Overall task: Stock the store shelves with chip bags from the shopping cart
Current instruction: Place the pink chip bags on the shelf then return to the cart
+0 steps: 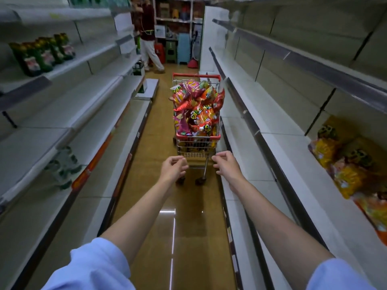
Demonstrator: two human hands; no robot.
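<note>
Both hands reach out, left hand (174, 167) and right hand (227, 165) loosely curled, holding nothing, just short of the cart (196, 143) heaped with chip bags (196, 109) mid-aisle. Stocking hasn't begun; next, take a bag.

The shopping cart (196, 114) has red trim, its chip bags (195, 109) are red, pink and orange, and the shelves (272, 126) are white.

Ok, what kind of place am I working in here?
Most likely a small shop aisle. Long white shelves run down both sides, mostly bare, a cart piled with chip bags stands on the floor ahead, and a few bags already sit on the right shelf.
</note>
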